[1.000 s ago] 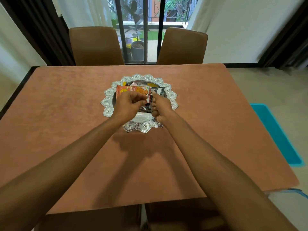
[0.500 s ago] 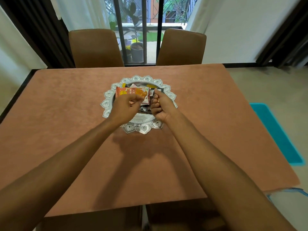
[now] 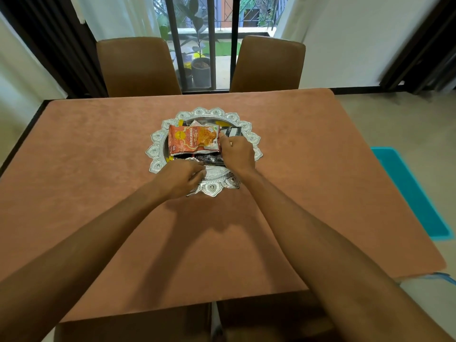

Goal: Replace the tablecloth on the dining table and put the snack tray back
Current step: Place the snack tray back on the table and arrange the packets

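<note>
Both sets of fingers are curled: the right hand [image 3: 238, 154] against an orange snack packet [image 3: 193, 141], the left hand [image 3: 180, 178] over the near rim of the snack tray [image 3: 156, 149]. Whether either pinches anything, I cannot tell. That tray sits mid-tabletop on the brown tablecloth [image 3: 98, 174].

The tablecloth [image 3: 98, 193] lies spread before you. The snack tray [image 3: 158, 139] sits at its centre, with snack packets [image 3: 193, 139] piled in it. Two chairs [image 3: 138, 67] stand behind the far edge. A mat [image 3: 409, 191] lies on the floor beyond the right edge.
</note>
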